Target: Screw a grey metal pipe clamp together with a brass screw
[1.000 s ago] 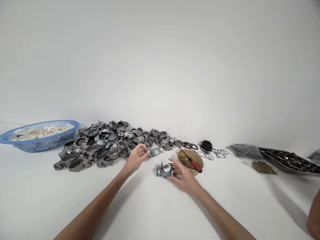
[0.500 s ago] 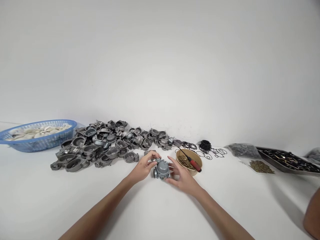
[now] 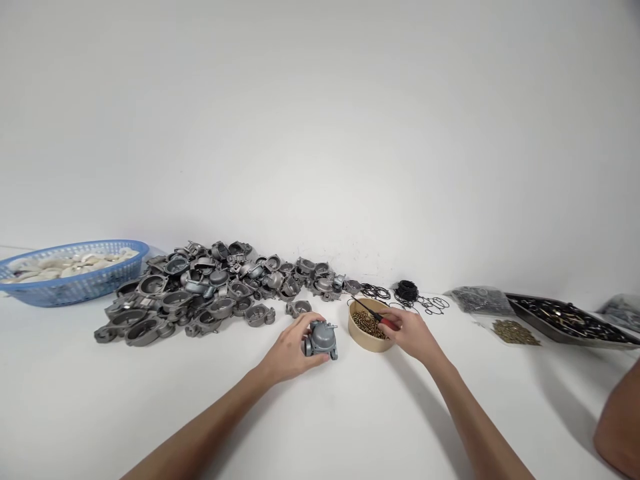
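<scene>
My left hand (image 3: 293,350) is closed around a grey metal carburetor (image 3: 323,339) on the white table, its domed bowl facing up. To the right, my right hand (image 3: 411,333) grips the red handle of a screwdriver (image 3: 388,323). The screwdriver's dark shaft lies across a round tan bowl (image 3: 369,343). Inside that bowl is a heap of small brass-coloured screws (image 3: 367,323). Just behind the left hand lies a loose grey bowl casting (image 3: 299,308).
A large pile of grey metal castings (image 3: 200,287) spreads along the left, beside a blue basket (image 3: 75,287) of pale parts. Black rubber rings (image 3: 406,292) lie behind the bowl. Bags (image 3: 480,300) and a dark tray (image 3: 570,317) stand right. Another person's arm (image 3: 620,420) shows at lower right.
My right hand has left the carburetor, moved right and taken hold of the screwdriver's handle. My left hand has shifted to wrap around the carburetor's near left side.
</scene>
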`<state>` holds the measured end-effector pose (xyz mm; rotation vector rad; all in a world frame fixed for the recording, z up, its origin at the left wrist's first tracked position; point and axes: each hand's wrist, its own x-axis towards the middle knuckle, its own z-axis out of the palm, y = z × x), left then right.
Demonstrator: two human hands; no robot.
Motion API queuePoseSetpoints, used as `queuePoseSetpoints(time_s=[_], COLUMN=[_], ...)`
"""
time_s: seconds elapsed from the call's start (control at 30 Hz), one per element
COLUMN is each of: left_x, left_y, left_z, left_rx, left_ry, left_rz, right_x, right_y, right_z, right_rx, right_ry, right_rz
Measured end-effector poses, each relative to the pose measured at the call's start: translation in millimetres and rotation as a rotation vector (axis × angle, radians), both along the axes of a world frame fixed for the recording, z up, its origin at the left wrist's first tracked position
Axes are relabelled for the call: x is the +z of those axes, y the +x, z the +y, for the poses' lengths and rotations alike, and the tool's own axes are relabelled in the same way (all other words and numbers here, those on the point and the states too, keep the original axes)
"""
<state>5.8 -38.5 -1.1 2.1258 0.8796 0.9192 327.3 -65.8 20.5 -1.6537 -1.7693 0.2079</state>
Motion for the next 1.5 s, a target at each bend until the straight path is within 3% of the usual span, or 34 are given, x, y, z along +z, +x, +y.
queuePoseSetpoints(time_s=[0.2,0.53,0.87,1.13,1.27,1.5], left_x=[0.3,0.8,5.2,6.1,9.6,9.3], left_y=[-0.8,-6.2,-10.9,-3.8,-0.5,1.3], left_z=[0.5,3.3,2.4,-1.6,-3.3,-2.7], left_rx=[-0.057,-0.108,-0.141,-0.115,-0.066,-0.101], left_ry=[-0.037,-0.057,0.040,-0.024,-0.062,-0.077], left_rz=[-0.038,0.002,0.080,0.004,0.012,-0.036], right_x=[16.7,17.1,21.5,34.8,39.7,38.0], right_y=[11.6,14.0,25.4,25.7,16.8,-8.5], right_z=[-5.9,-6.1,-6.9,-19.5,-24.7,-26.1], right_rx=[-0.150,-0.183,-0.194,-0.082,0.007,0.168], right_ry=[0.158,0.002,0.013,0.058,0.048,-0.010], right_rz=[0.193,0.132,0.298,0.493,0.538,0.583])
